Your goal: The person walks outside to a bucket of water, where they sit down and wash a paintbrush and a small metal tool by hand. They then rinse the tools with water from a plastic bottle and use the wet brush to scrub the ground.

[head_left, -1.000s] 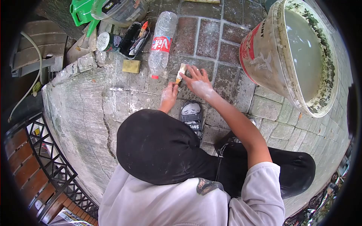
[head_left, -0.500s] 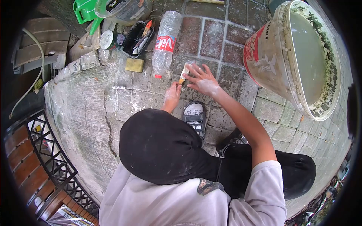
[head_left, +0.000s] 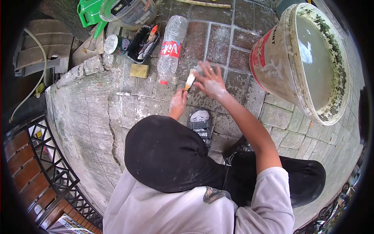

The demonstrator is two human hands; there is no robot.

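My left hand is closed around the yellowish handle of a small putty knife, whose flat end is smeared white. Just right of that blade is my right hand, fingers spread, with white residue on the skin. Whether its fingertips touch the blade or the paving is hard to tell. A clear plastic bottle with a red label lies beyond my left hand. Left of the bottle rests a yellow sponge, beside a black tray holding an orange-handled tool.
A large paint bucket with greyish water stands to the right. A lidded tin, a clear tub and a green plastic object sit at the upper left. Grey paving lies around my sandalled foot.
My right hand has shifted slightly off the putty knife, showing more of its white blade. My left hand keeps its hold and is slightly lower.
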